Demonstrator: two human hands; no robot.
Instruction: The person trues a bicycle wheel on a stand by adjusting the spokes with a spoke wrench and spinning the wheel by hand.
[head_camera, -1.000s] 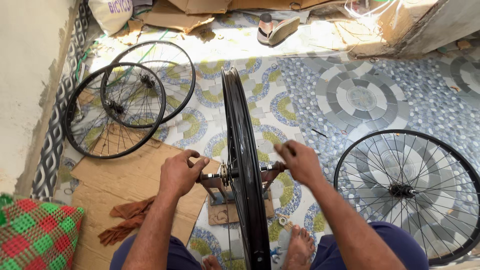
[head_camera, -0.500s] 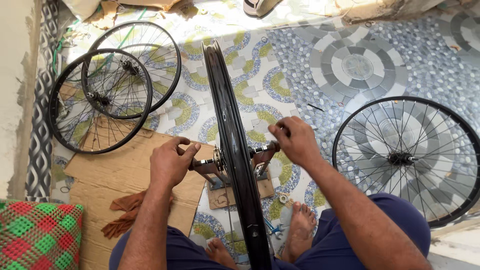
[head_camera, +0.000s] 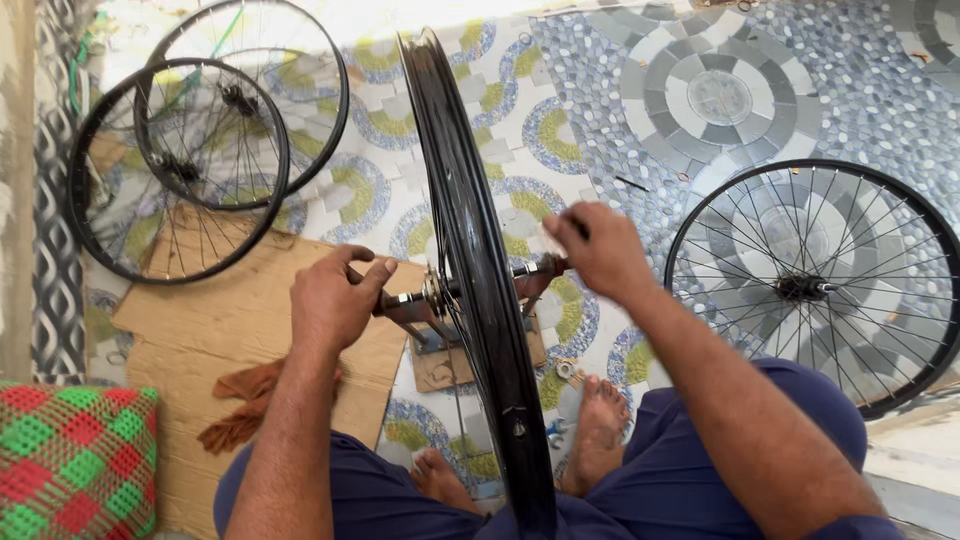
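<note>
Head view: a black wheel (head_camera: 470, 270) stands upright at frame centre, its axle resting in a small stand (head_camera: 425, 325), with the left hand (head_camera: 335, 300) clenched on one axle end and the right hand (head_camera: 600, 255) gripping the other, steadying it between the knees.

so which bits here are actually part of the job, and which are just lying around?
In use:
- upright black wheel
- its axle
- metal stand under the axle
- left hand on the axle end
- right hand at the other end

Lying about:
- two stacked wheels
- single wheel
- cardboard
- brown rag
- woven cushion
</note>
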